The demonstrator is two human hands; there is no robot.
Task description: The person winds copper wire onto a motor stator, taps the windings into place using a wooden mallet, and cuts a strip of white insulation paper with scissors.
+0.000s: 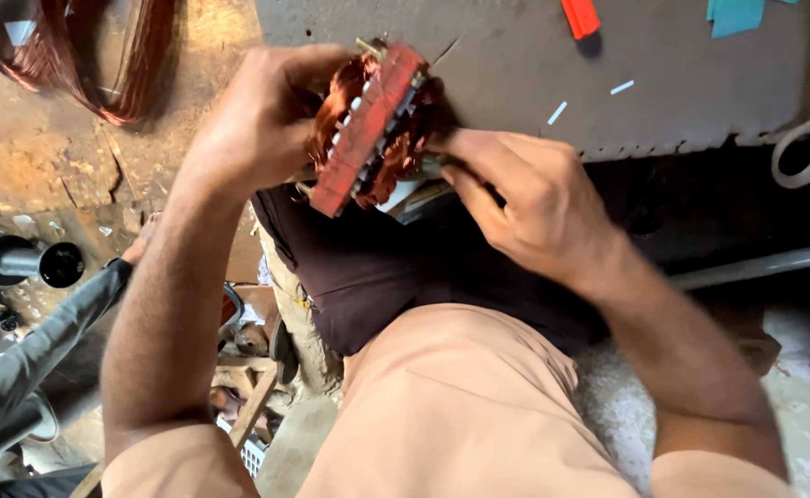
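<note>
My left hand grips a red motor stator packed with copper wire windings, holding it tilted on edge over my lap. My right hand presses against the stator's lower right side, fingers pinched on a thin tool or wire end that is mostly hidden. Copper coils bulge out on both faces of the red core. My knees, in tan trousers, fill the bottom of the view.
A loose hank of copper wire lies at the top left on the worn floor. A grey metal plate with red and blue scraps lies behind. Another person's grey sleeve reaches in at the left, near metal motor parts.
</note>
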